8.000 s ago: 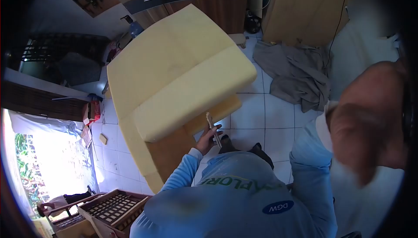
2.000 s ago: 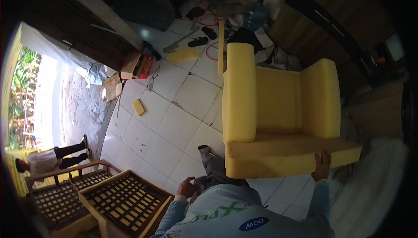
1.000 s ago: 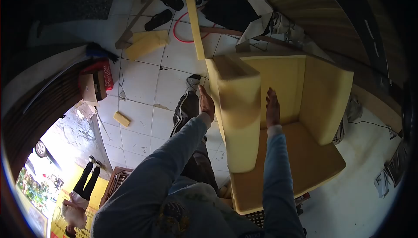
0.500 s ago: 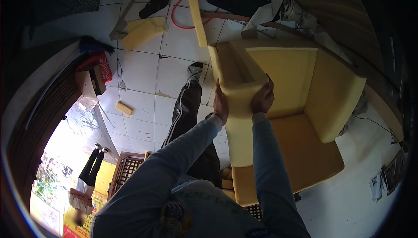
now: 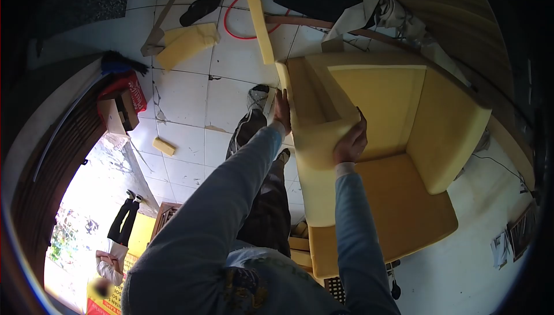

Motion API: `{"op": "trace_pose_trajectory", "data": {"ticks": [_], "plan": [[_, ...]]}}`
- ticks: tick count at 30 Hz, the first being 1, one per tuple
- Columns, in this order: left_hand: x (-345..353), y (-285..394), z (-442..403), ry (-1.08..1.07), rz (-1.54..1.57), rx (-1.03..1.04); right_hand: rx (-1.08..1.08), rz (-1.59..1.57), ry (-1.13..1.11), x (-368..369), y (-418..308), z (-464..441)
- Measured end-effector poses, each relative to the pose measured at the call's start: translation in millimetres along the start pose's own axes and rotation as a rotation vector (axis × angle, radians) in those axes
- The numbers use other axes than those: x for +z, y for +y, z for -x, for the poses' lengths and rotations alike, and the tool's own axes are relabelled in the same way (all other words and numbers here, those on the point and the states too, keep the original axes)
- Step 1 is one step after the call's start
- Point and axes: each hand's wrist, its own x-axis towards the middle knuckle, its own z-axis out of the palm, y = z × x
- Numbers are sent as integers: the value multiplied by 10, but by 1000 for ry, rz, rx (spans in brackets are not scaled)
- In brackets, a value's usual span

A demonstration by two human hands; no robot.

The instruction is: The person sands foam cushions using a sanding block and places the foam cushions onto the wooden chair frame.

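Observation:
A chair point(image 5: 385, 194) padded with yellow foam stands before me, its seat, back and arms covered. My left hand point(image 5: 282, 112) lies along the outer side of the near armrest point(image 5: 320, 147), fingers stretched out and flat against it. At the armrest's inner side, my right hand point(image 5: 351, 143) has its fingers bent around the foam edge, thumb toward the front. The armrest's top shows an uncovered recess between its foam sides. What the right fingertips touch is partly hidden.
A long foam strip point(image 5: 257, 15) meets the armrest's far end. Foam pieces point(image 5: 187, 45), sandals point(image 5: 201, 8) and a red hose point(image 5: 228, 23) lie on the tiled floor. A cardboard box point(image 5: 115, 113) stands left by the doorway. Outside, another person point(image 5: 117, 248) stands with arms folded.
My left hand has slid farther along the armrest's outer side, away from me. My right hand stays at the inner edge, slightly lower in view. My legs have shifted.

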Motion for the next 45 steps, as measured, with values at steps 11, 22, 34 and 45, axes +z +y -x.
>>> {"op": "trace_pose_trajectory", "data": {"ticks": [11,22,34,45], "plan": [[-208,43,-745,66,-6,7,81,10,1,42,87,-2],[-408,-109,-1285,150,-234,136,45,-1,-3,60,85,-13],[-422,60,51,-384,-48,-47,-103,162,-91,-163,350,219],[1146,314,1361,-265,-1837,786,597,1350,559,-3991,1031,3415]]}}
